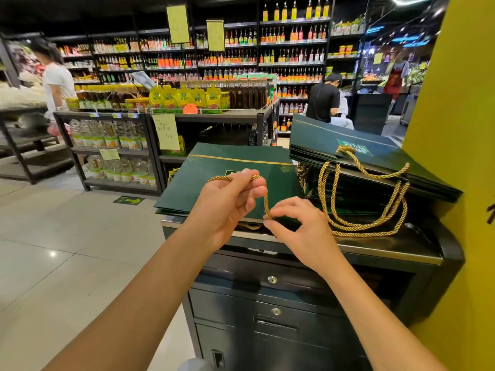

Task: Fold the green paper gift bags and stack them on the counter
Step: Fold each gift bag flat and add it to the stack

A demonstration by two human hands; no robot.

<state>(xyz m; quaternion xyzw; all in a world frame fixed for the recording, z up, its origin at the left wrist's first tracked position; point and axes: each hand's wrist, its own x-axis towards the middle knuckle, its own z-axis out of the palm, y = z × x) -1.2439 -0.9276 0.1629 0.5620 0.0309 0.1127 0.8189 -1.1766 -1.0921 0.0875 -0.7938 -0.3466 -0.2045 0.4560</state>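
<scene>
A flattened green bag [214, 180] lies on the black counter [375, 250], long side running left to right, handle edge toward the person. Both forearms reach forward. The left hand [227, 204], raised over the bag, pinches the gold rope handle [265, 199] with curled fingers. The right hand [302, 228] pinches the same rope lower, at the bag's near edge. A stack of folded bags [375, 156] sits tilted just to the right.

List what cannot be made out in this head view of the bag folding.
Head view only:
Lower end of the gold twisted rope handle: covered by the right hand.
Printed label on the flat dark green paper gift bag: hidden behind the left hand.
Number of bags in the tilted green bag stack: edges too thin to count.
</scene>
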